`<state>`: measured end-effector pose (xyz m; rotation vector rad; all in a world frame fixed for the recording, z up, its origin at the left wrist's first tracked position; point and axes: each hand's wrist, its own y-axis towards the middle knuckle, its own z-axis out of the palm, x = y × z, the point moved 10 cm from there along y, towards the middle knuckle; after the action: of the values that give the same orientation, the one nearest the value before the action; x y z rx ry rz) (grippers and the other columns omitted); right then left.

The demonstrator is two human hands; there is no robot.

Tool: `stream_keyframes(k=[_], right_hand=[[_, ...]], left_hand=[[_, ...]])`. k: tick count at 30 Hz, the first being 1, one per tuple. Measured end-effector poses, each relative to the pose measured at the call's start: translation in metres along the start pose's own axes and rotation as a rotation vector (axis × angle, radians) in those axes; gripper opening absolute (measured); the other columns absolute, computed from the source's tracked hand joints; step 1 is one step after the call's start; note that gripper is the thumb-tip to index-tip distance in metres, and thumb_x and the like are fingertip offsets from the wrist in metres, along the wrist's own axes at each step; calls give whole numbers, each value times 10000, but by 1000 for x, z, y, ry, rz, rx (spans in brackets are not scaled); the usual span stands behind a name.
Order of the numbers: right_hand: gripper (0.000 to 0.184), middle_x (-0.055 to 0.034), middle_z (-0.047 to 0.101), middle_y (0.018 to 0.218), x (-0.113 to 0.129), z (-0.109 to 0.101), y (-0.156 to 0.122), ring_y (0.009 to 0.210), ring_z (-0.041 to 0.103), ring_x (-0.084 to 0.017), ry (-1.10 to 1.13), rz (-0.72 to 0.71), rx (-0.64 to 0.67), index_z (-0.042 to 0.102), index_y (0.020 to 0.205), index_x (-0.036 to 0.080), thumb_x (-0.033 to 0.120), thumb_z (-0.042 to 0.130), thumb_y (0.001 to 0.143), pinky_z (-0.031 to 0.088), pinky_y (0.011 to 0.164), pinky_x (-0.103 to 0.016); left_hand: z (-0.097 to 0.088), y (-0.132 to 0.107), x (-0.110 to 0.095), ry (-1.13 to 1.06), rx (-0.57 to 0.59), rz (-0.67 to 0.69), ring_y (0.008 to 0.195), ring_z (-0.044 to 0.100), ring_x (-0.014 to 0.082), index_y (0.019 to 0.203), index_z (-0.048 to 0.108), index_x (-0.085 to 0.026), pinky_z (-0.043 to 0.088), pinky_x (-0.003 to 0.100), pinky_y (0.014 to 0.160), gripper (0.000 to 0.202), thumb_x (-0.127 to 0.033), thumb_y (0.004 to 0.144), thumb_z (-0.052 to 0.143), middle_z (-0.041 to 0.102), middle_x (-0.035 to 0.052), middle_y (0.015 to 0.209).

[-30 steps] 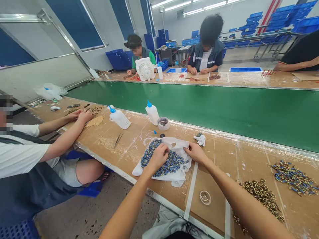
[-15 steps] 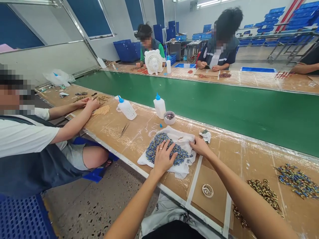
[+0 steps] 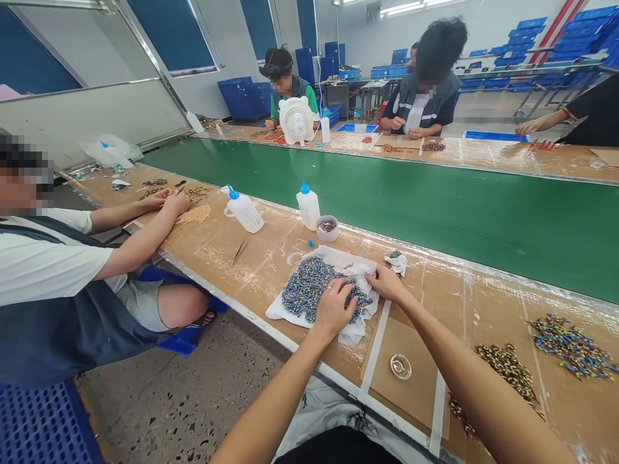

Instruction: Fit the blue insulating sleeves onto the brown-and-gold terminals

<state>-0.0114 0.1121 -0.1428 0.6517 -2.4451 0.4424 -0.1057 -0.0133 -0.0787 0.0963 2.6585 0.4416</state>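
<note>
A pile of small blue and yellow pieces [image 3: 304,287] lies spread over a white cloth [image 3: 342,259] on the bench in front of me. My left hand [image 3: 333,308], with a ring on one finger, rests on the right part of the pile, palm down and fingers apart. At the cloth's right edge, my right hand [image 3: 385,282] pinches the fabric. A crumpled white wad [image 3: 398,263] lies just beyond it. Behind the cloth stand a white bottle with a blue tip [image 3: 308,207] and a small round tub [image 3: 327,228]. What lies under my left palm is hidden.
Tweezers [image 3: 240,251] and another bottle [image 3: 245,212] lie leftward. To the right are a clear round dish [image 3: 400,367], gold-black pieces [image 3: 510,370] and blue-gold pieces [image 3: 573,345]. A green belt [image 3: 411,206] runs behind. Co-workers sit at left and across, near a fan [image 3: 296,120].
My left hand has slid to the right across the pile, uncovering pieces in the middle. My right hand stays at the cloth's edge. Across the belt, a co-worker's arm reaches further in at right.
</note>
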Motion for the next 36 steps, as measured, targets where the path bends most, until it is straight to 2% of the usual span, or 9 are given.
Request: stream_keyframes(k=[12,15,19,25,28,31,33,36], right_hand=[[285,-79,615,1136,1,2,-4,944,630,-195,33,-10,18,578,1164,150,314,560,932,538,805,-393],[283,-78,617,1132,1,2,-4,939,631,-193,31,-8,29,578,1162,150,315,559,933,539,801,-390],[290,-80,614,1136,-1,4,-3,943,630,-195,18,4,44,574,1170,149,315,561,932,540,800,-392],[291,-80,613,1140,2,2,3,943,631,-195,-27,21,92,573,1172,149,312,562,931,542,796,-389],[305,-84,606,1158,7,-6,12,958,628,-200,-70,33,102,564,1191,154,311,565,929,539,808,-398],[320,-88,598,1177,12,-13,20,980,621,-208,-122,42,96,556,1206,157,314,568,927,531,827,-412],[310,-86,602,1169,12,-14,22,976,622,-206,-156,54,91,565,1191,155,316,568,927,531,827,-410],[299,-85,606,1160,9,-14,20,976,622,-205,-199,81,72,574,1174,153,321,567,927,529,828,-410]], left_hand=[[6,-1,-16,-78,6,91,1123,527,226,1070,614,-181,425,393,1026,214,-220,918,468,585,92,1138],[3,2,-13,-88,3,87,1157,514,227,1089,614,-179,407,398,1048,233,-245,933,455,580,95,1185],[0,6,-6,-85,-3,65,1258,447,257,1208,569,-178,349,453,1095,313,-299,944,451,516,112,1328],[12,2,-12,-86,27,57,1260,465,255,1254,539,-190,375,457,1079,339,-286,940,453,507,115,1352],[16,0,-20,-89,30,59,1256,474,244,1227,553,-180,389,434,1075,317,-258,940,443,514,114,1346],[15,2,-25,-91,26,74,1246,485,215,1186,581,-181,409,366,1067,290,-250,933,457,520,96,1346],[9,5,-20,-84,5,65,1239,488,193,1165,597,-190,402,331,1073,276,-249,938,451,538,77,1328],[-12,12,12,-49,-62,-11,1250,471,193,1157,607,-185,352,349,1111,289,-253,957,410,563,79,1289]])
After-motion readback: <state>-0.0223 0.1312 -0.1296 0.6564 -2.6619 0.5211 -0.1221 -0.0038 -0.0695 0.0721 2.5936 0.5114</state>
